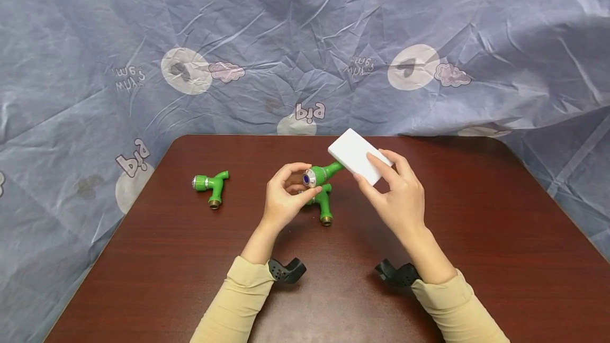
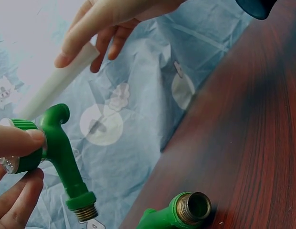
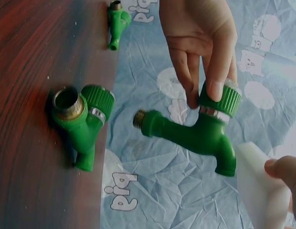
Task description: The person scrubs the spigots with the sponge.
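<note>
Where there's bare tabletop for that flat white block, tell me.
The reddish-brown table is bare from the right hand to the table's right edge, and on the near side of the leftmost green ribbed-knob tap, left of the beige left sleeve. The middle is crowded: the left hand holds a second tap near a third tap.

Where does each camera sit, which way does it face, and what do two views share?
Head: on the person's head, facing forward and down over the table; shows the left hand, right hand and sleeves.
Left wrist: worn there, facing the held tap; left hand at left edge, right hand at top.
Right wrist: worn there, facing the white block and held tap; right hand at right edge, left hand at top.
Both wrist views share the held tap, white block and both hands.
</note>
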Demonstrator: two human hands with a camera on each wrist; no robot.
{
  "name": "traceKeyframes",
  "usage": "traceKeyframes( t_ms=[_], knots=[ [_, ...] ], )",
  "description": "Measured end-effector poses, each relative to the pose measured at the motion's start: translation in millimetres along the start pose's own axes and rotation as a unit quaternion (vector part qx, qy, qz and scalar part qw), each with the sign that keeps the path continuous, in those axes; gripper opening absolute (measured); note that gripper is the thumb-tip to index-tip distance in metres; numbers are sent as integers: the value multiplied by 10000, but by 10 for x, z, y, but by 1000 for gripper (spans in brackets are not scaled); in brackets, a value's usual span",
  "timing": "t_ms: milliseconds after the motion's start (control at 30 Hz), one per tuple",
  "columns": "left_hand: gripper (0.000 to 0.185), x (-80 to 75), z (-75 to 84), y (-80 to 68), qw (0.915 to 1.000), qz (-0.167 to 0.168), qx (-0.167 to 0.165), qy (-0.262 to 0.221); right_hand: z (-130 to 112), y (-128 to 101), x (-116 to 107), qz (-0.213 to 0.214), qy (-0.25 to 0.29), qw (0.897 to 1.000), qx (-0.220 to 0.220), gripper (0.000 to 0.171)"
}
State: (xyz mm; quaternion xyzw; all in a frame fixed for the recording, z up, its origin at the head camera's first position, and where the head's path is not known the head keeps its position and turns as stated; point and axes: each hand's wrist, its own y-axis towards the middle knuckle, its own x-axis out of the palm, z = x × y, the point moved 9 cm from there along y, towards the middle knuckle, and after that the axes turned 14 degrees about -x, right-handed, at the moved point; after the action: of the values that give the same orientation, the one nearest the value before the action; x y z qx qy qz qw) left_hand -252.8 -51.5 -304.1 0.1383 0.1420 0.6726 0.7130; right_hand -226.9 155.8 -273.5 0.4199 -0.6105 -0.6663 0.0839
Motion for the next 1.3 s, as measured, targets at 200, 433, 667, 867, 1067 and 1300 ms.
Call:
traceKeyframes(
  t_ms=[200, 433, 667, 867, 1067, 1300],
  knots=[
    [41, 9, 12, -2, 9999, -80, 117, 14, -83, 16, 75, -274, 253, 9988, -314, 39],
    [40, 21, 41, -10, 9996, -82, 273, 26, 31, -4, -6, 17, -99, 9999, 51, 34],
    [40, 4, -50, 8, 9996, -48, 272, -7, -51, 17, 48, -178, 310, 9992, -162, 37],
    [42, -9, -81, 24, 9995, -27, 304, 53, -57, 13, 59, -191, 296, 9992, -195, 36],
    [44, 16, 41, 2, 9997, -52, 225, 128, -63, 8, 50, -140, 669, 9976, -132, 37],
    [46, -6, 35, 5, 9996, 75, 23, 262, -96, 8, 85, -286, 688, 9969, -258, 36]
  ],
)
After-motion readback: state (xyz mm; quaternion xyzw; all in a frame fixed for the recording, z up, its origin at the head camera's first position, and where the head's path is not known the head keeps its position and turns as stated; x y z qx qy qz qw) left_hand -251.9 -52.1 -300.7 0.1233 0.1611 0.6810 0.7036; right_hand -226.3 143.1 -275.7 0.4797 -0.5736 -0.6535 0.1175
